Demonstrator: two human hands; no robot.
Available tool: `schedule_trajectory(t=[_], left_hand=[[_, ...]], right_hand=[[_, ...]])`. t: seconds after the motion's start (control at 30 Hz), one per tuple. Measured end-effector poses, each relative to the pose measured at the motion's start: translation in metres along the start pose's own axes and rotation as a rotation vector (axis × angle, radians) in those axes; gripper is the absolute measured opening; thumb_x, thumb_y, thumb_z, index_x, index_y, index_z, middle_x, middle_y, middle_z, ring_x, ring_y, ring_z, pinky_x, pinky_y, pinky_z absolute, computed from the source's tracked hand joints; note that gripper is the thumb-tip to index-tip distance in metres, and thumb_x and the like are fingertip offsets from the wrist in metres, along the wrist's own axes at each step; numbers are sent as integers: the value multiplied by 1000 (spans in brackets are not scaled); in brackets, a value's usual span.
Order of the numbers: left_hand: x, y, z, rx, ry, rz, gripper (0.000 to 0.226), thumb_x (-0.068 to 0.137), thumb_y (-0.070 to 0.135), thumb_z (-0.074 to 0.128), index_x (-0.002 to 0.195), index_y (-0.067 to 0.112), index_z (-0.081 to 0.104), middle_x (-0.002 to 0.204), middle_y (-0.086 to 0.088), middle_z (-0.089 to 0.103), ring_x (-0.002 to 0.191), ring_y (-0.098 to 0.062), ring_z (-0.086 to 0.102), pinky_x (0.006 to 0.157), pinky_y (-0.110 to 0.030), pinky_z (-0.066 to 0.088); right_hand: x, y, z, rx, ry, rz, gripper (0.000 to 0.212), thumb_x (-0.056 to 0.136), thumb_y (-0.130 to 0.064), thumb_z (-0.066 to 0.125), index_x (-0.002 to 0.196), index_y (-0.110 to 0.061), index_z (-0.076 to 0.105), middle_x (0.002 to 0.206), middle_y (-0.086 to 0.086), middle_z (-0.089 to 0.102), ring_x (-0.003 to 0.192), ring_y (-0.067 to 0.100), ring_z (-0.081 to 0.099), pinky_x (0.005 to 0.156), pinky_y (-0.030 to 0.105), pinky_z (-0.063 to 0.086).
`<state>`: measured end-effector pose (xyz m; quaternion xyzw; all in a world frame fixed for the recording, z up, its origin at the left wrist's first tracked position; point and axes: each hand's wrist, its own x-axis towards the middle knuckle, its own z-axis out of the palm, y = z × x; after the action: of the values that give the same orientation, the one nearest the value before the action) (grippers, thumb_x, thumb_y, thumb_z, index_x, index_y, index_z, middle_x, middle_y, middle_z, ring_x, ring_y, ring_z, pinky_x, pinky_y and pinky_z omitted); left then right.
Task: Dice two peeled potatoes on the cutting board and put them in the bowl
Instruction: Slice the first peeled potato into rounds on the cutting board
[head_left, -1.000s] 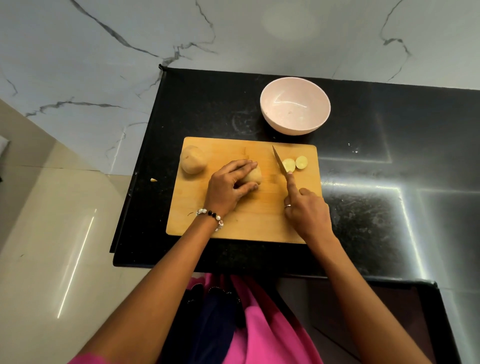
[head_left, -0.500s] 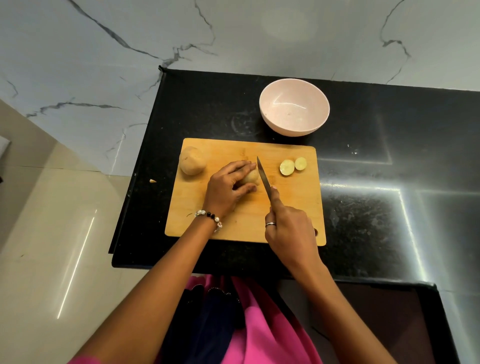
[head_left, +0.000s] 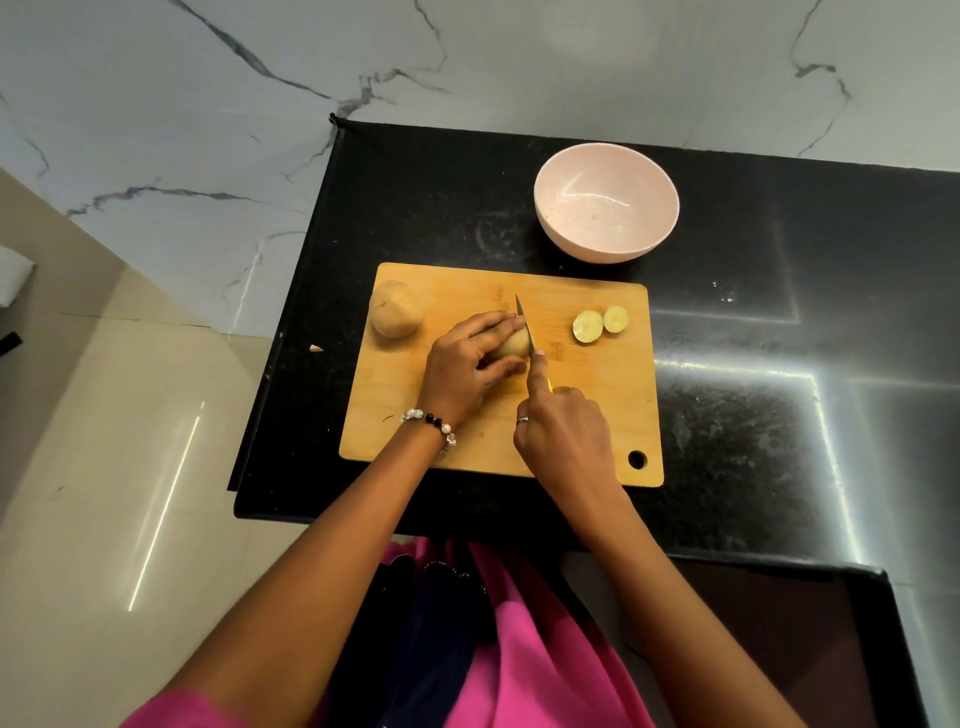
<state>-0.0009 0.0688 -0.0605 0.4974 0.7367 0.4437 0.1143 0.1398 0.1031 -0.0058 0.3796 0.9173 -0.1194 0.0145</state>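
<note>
Held potato (head_left: 511, 344) and whole potato (head_left: 396, 315) on board (head_left: 597, 395)

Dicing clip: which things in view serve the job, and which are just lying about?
Job: cutting board, held potato, whole potato, two slices, knife, bowl, left hand, right hand.
Lying about: small scrap on the black counter.

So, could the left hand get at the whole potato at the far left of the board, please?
Probably yes: the whole potato lies uncovered on the cutting board, left of the left hand, but that hand first must release the potato being cut.
</note>
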Motion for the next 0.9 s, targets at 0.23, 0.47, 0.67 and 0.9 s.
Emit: schedule_trajectory(t=[0.23, 0.47, 0.67, 0.9], left_hand=[[0, -1, -1, -37, 22, -4, 49, 74, 24, 77, 120, 13, 64, 124, -3, 62, 115, -13, 56, 99, -29, 45], [-1, 0, -1, -30, 22, -7, 51, 72, 24, 78, 120, 13, 65, 123, -3, 62, 113, -11, 57, 99, -19, 43], [-2, 1, -1, -46, 26, -18, 51, 73, 21, 78, 121, 13, 64, 124, -2, 61, 114, -10, 56, 100, -16, 41], [-3, -2, 1, -22, 24, -1, 52, 75, 24, 76, 123, 11, 62, 126, -5, 61, 115, -14, 56, 100, -23, 43]], right_hand=[[-37, 3, 23, 2, -96, -13, 65, 98, -15, 32, 150, -9, -7, 105, 18, 57, 81, 35, 61, 60, 35, 37], [-18, 25, 22, -79, 31, -2, 68, 75, -8, 70, 138, -4, 46, 66, 17, 58, 40, 35, 51, 40, 28, 25], [-11, 38, 7, 98, 63, -19, 57, 97, -21, 39, 150, -17, 21, 89, 19, 61, 70, 39, 58, 55, 35, 32], [-28, 17, -11, 312, 95, -58, 54, 96, -15, 42, 148, -13, 28, 80, 17, 64, 72, 35, 56, 58, 37, 34]])
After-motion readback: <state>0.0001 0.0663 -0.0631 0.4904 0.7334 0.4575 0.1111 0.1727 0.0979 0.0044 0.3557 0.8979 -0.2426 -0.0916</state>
